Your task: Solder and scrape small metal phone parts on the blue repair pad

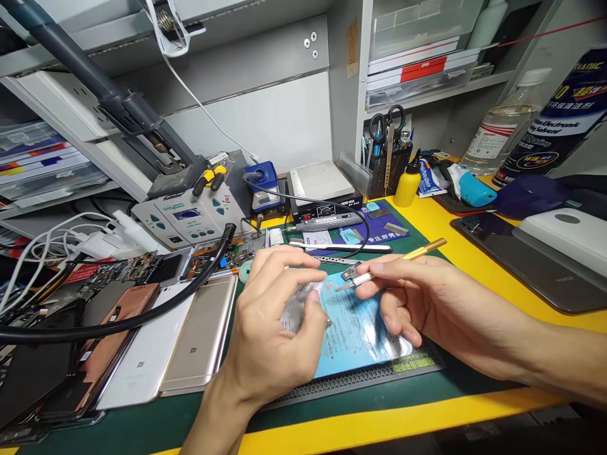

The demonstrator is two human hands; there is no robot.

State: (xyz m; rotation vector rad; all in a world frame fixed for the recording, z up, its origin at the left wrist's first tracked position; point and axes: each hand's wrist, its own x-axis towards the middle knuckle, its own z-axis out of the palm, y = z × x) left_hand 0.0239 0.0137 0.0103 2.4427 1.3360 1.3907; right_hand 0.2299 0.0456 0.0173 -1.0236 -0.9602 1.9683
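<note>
My right hand (417,291) grips a slim knife (424,249) with a gold handle, a white collar and a pointed flat blade that angles left. A small circuit board (349,272) shows beside the collar, at my right fingertips; whether those fingers also hold it I cannot tell. To the left, my left hand (277,322) hovers with thumb and fingers apart, and I see nothing between them. Below both hands lies a light-blue printed packet (355,335) with a shiny surface. A tiny metallic piece (327,321) shows by my left thumb.
Several phones, including a gold one (202,335), lie at left under a black hose (190,294). Behind stand a hot-air station (190,215), a heating plate (322,183), a pen holder (391,167) and a yellow bottle (406,183). A dark phone (521,272) lies at right.
</note>
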